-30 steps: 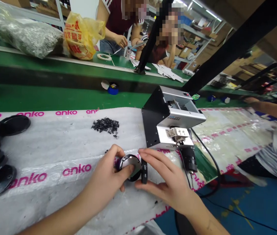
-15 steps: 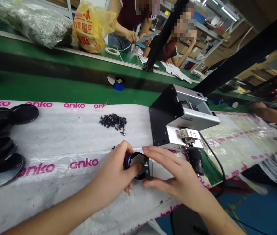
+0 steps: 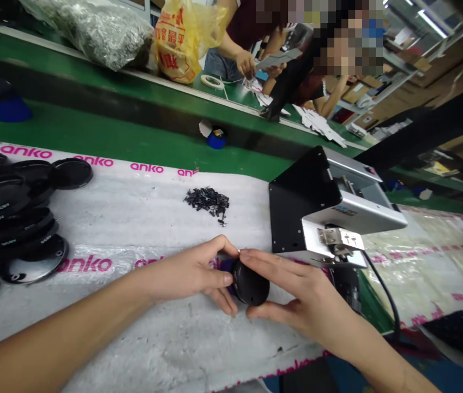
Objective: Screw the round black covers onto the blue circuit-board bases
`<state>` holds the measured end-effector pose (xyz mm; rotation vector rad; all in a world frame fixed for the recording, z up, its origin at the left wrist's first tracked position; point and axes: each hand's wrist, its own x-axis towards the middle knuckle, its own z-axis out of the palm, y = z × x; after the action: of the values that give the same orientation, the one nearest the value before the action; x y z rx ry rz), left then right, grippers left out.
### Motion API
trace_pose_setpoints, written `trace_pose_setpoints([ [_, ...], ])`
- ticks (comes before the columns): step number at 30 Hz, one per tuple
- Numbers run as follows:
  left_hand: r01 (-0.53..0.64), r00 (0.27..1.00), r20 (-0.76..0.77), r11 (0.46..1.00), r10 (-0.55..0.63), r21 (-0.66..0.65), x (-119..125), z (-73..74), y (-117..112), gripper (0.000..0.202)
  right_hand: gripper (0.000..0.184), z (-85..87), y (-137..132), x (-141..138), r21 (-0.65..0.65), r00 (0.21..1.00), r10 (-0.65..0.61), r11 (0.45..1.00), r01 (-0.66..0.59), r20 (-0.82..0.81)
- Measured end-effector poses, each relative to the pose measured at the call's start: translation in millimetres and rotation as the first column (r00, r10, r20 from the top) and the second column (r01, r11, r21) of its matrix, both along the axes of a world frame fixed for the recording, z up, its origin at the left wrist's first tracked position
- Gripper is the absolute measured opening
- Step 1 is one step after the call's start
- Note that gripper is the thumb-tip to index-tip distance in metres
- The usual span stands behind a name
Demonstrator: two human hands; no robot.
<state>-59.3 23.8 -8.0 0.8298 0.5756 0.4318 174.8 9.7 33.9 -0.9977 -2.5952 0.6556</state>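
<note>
Between my hands is a round housing with a flat black disc face (image 3: 252, 285) and a blue-purple body (image 3: 228, 266) behind it. My left hand (image 3: 209, 273) grips the blue side, thumb on the near rim and fingers curled around the back. From the right, my right hand (image 3: 296, 281) grips the black disc's edge, fingers over the top and thumb below. The disc's face is tilted toward me, and the inside of the housing is hidden. Just beyond my hands, a pile of small black parts (image 3: 207, 202) lies on the white foam sheet (image 3: 133, 210).
Several black round covers (image 3: 30, 218) are stacked at left. A silver-and-black machine (image 3: 329, 202) with a cable stands right of my hands. Blue round pieces (image 3: 216, 138) sit on the green bench (image 3: 141, 134). Across it are a yellow bag (image 3: 177, 43) and people working.
My hands have brought the black disc and the blue body together, and the open inside has turned out of sight. The disc's face now shows. The whole view has shifted somewhat.
</note>
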Motion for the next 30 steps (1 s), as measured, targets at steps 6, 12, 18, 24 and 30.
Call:
trace_pose_setpoints([
  [6, 0.024, 0.999, 0.038, 1.000, -0.024, -0.009, -0.1, 0.1, 1.0, 0.018, 0.068, 1.6, -1.8, -1.2, 0.004, 0.998, 0.046, 0.999, -0.046, 0.035],
  [12, 0.030, 0.999, 0.043, 0.999, -0.029, -0.013, -1.4, -1.7, 1.7, 0.018, 0.073, 3.0, -0.7, -1.8, 0.013, 0.998, 0.016, 1.000, -0.017, 0.061],
  [18, 0.026, 0.999, 0.047, 0.996, -0.022, -0.080, 0.7, -0.6, 3.1, 0.018, 0.072, 7.8, -2.6, -1.1, 0.041, 0.996, 0.010, 0.999, -0.014, 0.092],
  [24, 0.016, 0.998, 0.065, 0.999, -0.013, -0.038, 2.0, -3.1, 1.3, 0.016, 0.071, 4.4, -9.1, -3.4, 0.044, 0.994, -0.018, 0.999, 0.013, 0.111],
  [30, 0.014, 0.999, 0.053, 0.999, -0.012, -0.036, 2.1, -3.3, 2.1, 0.016, 0.068, -1.5, -17.8, -8.1, 0.149, 0.994, -0.085, 0.986, 0.074, 0.067],
])
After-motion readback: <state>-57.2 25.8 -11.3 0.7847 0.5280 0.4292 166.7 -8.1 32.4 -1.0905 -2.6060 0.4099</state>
